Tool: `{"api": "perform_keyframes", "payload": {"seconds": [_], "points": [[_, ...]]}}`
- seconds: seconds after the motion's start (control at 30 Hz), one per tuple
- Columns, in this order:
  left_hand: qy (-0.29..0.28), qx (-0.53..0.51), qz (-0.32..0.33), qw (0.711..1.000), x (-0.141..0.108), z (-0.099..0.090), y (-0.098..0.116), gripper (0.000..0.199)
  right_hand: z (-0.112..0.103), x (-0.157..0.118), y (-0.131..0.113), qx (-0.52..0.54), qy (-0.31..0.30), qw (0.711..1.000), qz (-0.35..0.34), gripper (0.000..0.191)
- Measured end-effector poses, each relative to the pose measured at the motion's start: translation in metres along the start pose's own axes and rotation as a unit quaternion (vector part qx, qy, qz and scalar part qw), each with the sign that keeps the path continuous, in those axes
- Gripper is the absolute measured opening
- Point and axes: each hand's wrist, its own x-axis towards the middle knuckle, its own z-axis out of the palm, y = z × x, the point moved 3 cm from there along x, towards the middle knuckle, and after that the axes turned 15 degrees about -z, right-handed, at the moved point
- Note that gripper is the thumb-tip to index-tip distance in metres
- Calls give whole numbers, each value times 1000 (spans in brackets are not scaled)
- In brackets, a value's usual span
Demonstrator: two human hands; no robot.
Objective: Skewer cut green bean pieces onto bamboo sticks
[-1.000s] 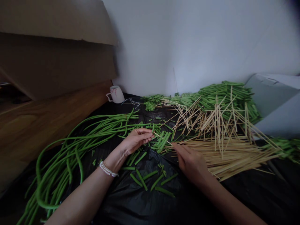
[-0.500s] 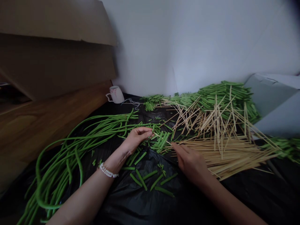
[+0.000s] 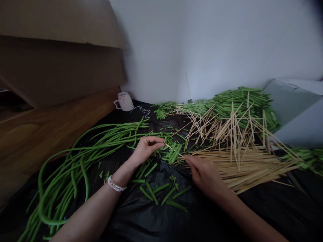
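A thin bamboo skewer (image 3: 181, 155) runs between my two hands, with a row of cut long bean pieces (image 3: 174, 153) across its middle. The fingertips of my left hand (image 3: 145, 150) pinch its far left end; whether a bean piece is also in that pinch is hard to see. My right hand (image 3: 205, 173) is closed round the other end, beside a pile of loose skewers (image 3: 248, 169). Loose cut pieces (image 3: 152, 193) lie on the black plastic sheet (image 3: 136, 215) below my hands. Whole long beans (image 3: 83, 148) curve along the left.
Finished-looking rows of beans on skewers (image 3: 242, 104) are stacked at the back right against the wall, their sticks jutting forward. A white mug (image 3: 125, 102) stands at the back beside tangled string (image 3: 142, 110). A cardboard box (image 3: 63, 67) rises at left, a pale box (image 3: 297, 104) at right.
Both hands keep their hold on the skewer. My right hand and the threaded bean pieces have shifted very slightly downward; the things around them have not moved.
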Motion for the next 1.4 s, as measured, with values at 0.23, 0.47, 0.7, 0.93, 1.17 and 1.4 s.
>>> {"api": "perform_keyframes", "payload": {"seconds": [0.23, 0.47, 0.7, 0.93, 1.17, 1.4], "points": [[-32, -39, -17, 999, 1, 2, -3, 21, -4, -3, 1, -81, 39, 995, -39, 36], [-38, -56, -32, 997, 0, 4, -4, 21, -5, 0, 3, -6, 31, 999, -8, 31], [-94, -218, -100, 966, 0, 11, -11, 26, -4, 5, 2, 115, 82, 990, 20, 23], [-113, -267, -152, 945, -2, 14, -12, 21, 0, 0, -1, 65, 76, 995, 1, 25], [-120, -257, -167, 944, -2, 12, -14, 19, -3, 3, -5, 79, 75, 994, 19, 26], [-129, -248, -180, 943, -4, 13, -14, 21, -1, -2, -4, 17, 72, 997, 8, 33]]}}
